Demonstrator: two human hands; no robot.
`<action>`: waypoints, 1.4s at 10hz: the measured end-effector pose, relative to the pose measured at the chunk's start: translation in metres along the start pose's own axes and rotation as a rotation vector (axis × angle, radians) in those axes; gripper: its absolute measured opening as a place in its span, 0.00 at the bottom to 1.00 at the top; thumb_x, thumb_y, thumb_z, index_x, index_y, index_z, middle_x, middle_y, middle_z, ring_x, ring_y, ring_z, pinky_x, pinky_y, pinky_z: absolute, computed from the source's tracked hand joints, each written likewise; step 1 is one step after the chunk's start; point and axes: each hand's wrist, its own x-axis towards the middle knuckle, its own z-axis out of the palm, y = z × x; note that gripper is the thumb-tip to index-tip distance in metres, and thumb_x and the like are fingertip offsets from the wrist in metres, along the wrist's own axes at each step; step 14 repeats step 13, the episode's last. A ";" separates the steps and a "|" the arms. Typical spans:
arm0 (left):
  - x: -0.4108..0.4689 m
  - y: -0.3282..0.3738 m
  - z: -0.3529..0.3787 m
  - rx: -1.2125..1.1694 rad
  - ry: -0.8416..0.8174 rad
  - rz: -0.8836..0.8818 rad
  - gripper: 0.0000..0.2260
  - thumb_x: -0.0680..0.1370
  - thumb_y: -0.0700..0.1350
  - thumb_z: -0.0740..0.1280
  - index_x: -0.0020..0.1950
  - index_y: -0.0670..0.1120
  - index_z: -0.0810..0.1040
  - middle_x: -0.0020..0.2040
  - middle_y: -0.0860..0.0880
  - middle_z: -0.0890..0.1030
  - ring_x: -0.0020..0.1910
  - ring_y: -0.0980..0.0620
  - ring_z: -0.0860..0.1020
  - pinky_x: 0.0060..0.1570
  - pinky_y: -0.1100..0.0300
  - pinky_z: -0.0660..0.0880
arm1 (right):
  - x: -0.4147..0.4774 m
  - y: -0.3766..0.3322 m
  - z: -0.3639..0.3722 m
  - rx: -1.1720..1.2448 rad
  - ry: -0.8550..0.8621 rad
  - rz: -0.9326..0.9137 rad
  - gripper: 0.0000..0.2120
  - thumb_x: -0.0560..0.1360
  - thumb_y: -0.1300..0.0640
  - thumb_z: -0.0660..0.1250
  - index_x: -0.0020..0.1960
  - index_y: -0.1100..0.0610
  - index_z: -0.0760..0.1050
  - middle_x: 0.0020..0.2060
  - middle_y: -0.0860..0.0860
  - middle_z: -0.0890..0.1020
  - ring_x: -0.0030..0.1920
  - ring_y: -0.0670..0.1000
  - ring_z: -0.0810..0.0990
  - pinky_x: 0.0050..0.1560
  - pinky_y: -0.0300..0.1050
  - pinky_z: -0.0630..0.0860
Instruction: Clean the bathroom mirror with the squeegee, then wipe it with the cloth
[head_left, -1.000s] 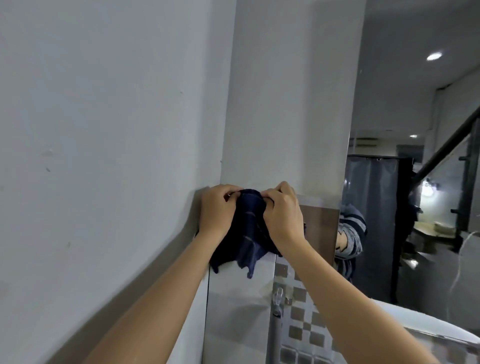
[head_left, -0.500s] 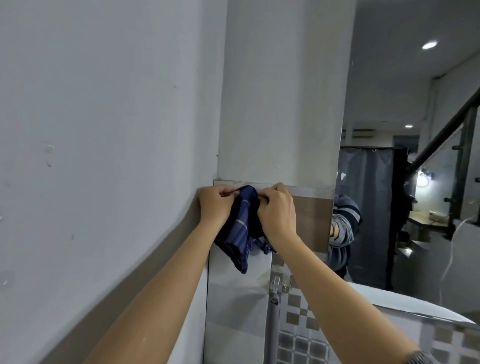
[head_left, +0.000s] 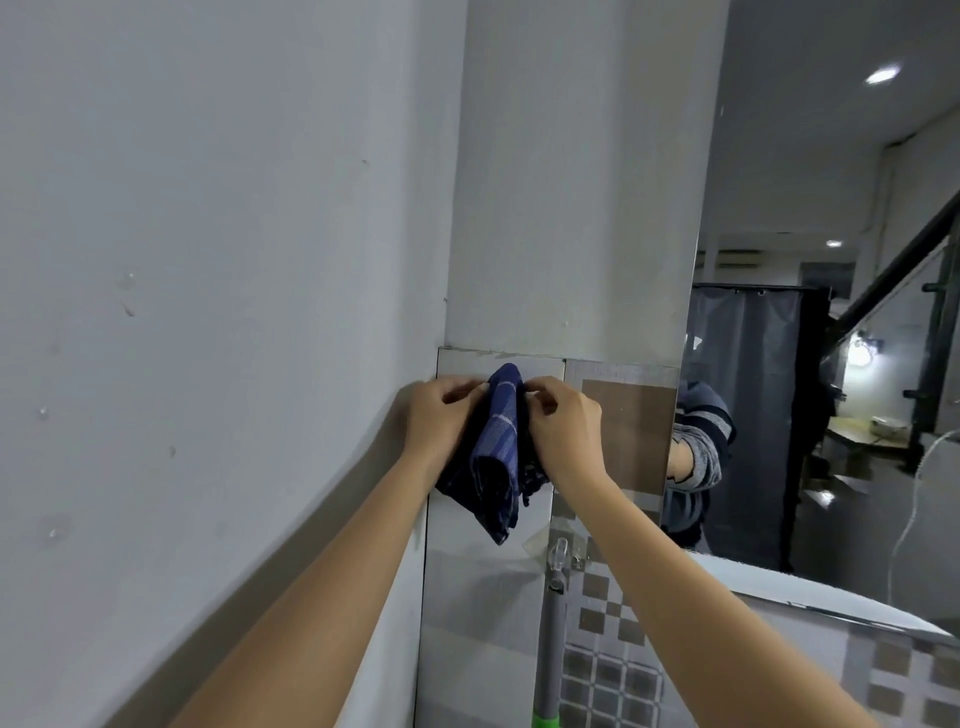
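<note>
Cloth (head_left: 497, 447) hangs bunched at the wall's tiled upper corner, pinched closed between left hand (head_left: 439, 418) and right hand (head_left: 563, 423); wiping seems in hand, and next calls for carrying it to the mirror (head_left: 810, 364).

No readable text, label, brand, number or sign anywhere in frame.
</note>
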 end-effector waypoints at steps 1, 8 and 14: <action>-0.010 -0.003 -0.002 0.001 -0.031 0.061 0.06 0.77 0.44 0.66 0.44 0.47 0.81 0.39 0.52 0.83 0.37 0.62 0.80 0.37 0.71 0.73 | -0.011 -0.001 -0.002 0.059 -0.015 -0.034 0.11 0.79 0.57 0.58 0.52 0.57 0.79 0.44 0.52 0.82 0.43 0.48 0.77 0.41 0.27 0.71; -0.025 -0.024 -0.009 0.186 -0.224 0.103 0.14 0.78 0.47 0.63 0.63 0.51 0.73 0.54 0.54 0.79 0.53 0.58 0.78 0.51 0.65 0.76 | -0.021 0.020 0.003 0.018 -0.091 -0.128 0.15 0.76 0.61 0.64 0.62 0.56 0.75 0.53 0.53 0.81 0.51 0.51 0.78 0.51 0.37 0.73; -0.103 0.070 -0.017 1.106 -0.263 0.223 0.33 0.79 0.57 0.52 0.74 0.43 0.40 0.76 0.47 0.38 0.74 0.52 0.38 0.72 0.56 0.42 | -0.085 -0.029 -0.073 -0.568 -0.146 -0.162 0.31 0.80 0.49 0.49 0.75 0.61 0.38 0.76 0.56 0.43 0.75 0.52 0.38 0.73 0.47 0.36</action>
